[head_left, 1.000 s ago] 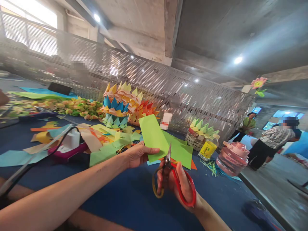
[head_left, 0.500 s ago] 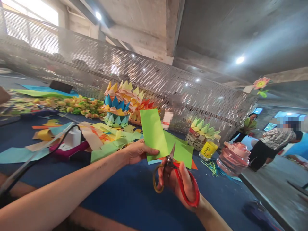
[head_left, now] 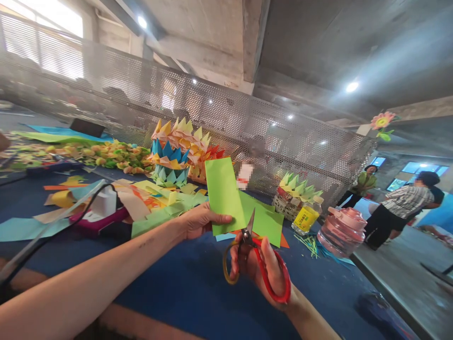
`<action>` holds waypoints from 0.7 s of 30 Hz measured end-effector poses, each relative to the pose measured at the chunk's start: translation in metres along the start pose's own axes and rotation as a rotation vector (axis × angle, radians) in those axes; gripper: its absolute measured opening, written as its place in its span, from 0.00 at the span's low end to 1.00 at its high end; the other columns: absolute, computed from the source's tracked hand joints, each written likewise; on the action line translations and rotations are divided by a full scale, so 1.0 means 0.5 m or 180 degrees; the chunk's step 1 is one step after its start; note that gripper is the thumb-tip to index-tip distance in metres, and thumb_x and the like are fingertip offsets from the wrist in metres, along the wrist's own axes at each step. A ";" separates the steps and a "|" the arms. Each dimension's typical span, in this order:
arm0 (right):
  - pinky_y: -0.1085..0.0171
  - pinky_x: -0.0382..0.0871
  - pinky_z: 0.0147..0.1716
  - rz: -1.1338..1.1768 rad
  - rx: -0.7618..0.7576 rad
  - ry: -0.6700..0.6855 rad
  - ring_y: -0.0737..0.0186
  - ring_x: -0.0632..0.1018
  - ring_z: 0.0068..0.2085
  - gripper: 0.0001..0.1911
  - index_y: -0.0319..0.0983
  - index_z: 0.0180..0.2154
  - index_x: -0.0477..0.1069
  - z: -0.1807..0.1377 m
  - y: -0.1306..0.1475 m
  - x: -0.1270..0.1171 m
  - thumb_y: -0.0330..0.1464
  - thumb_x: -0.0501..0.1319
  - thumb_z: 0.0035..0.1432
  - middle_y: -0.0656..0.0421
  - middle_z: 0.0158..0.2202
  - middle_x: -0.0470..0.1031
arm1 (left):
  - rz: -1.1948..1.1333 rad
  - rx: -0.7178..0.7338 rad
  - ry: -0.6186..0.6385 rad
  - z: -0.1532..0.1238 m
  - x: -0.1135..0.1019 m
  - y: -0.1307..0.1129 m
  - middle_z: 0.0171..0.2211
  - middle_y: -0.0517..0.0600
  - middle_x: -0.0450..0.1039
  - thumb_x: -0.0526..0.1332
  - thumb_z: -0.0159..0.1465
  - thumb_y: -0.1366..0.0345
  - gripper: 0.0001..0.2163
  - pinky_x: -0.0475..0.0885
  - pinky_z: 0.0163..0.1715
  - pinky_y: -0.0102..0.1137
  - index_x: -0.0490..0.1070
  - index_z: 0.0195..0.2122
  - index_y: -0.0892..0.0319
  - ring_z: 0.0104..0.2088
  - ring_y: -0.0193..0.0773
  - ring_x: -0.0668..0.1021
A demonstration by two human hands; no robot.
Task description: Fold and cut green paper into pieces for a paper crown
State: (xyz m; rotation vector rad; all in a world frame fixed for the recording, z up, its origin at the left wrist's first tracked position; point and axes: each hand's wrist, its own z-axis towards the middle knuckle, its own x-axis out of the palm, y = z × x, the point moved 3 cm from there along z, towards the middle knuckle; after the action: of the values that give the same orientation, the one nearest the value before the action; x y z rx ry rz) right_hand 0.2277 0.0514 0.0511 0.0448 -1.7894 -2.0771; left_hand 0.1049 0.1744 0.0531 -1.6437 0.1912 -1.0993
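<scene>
Pinched between the thumb and fingers of my left hand (head_left: pixel 200 219) is an upright strip of bright green paper (head_left: pixel 223 191). My right hand (head_left: pixel 264 269) grips a pair of scissors (head_left: pixel 247 236) by their red handles, the coating worn on the left loop. The blades are parted and point upward at the strip's lower right edge; whether they touch it I cannot tell. Behind the blades a larger green sheet (head_left: pixel 267 219) lies on the blue table (head_left: pixel 184 293), over an orange piece of paper (head_left: pixel 283 241).
Folded-paper pieces (head_left: pixel 177 156) and loose paper scraps (head_left: pixel 170 203) lie beyond my left arm, near a magenta power strip (head_left: pixel 99 219). A yellow-labelled bottle (head_left: pixel 307 218) and a pink water jug (head_left: pixel 342 231) stand right. A perforated metal screen (head_left: pixel 226 108) runs behind. People stand at far right.
Both hands, the paper strip and the scissors keep nearly the same pose. The whole view has shifted very slightly.
</scene>
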 end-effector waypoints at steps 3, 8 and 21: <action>0.59 0.67 0.35 0.0008 -0.0022 0.0024 0.63 0.71 0.31 0.27 0.39 0.42 0.65 0.000 0.000 0.000 0.56 0.48 0.60 0.56 0.34 0.70 | 0.0042 0.0017 -0.0012 -0.001 -0.001 -0.002 0.32 0.58 0.81 0.76 0.40 0.74 0.19 0.79 0.30 0.31 0.79 0.35 0.68 0.28 0.43 0.82; 0.59 0.66 0.35 0.0104 0.0041 0.0040 0.65 0.69 0.29 0.30 0.39 0.42 0.67 0.000 -0.002 -0.001 0.58 0.49 0.58 0.57 0.33 0.68 | 0.0116 0.0089 -0.0015 -0.001 -0.002 -0.006 0.31 0.58 0.81 0.76 0.40 0.74 0.17 0.79 0.29 0.30 0.79 0.33 0.68 0.28 0.43 0.82; 0.61 0.65 0.33 0.0095 0.0051 0.0056 0.64 0.69 0.30 0.31 0.39 0.44 0.67 -0.006 0.002 -0.006 0.58 0.49 0.58 0.58 0.32 0.68 | 0.0257 0.0228 -0.0027 0.000 -0.014 -0.024 0.30 0.54 0.81 0.77 0.37 0.73 0.19 0.77 0.25 0.27 0.79 0.33 0.64 0.27 0.40 0.81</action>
State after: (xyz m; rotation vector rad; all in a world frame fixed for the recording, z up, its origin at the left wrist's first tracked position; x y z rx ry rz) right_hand 0.2316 0.0497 0.0507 0.0405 -1.7857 -2.0355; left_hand 0.0961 0.1834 0.0593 -1.5634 0.2086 -1.0268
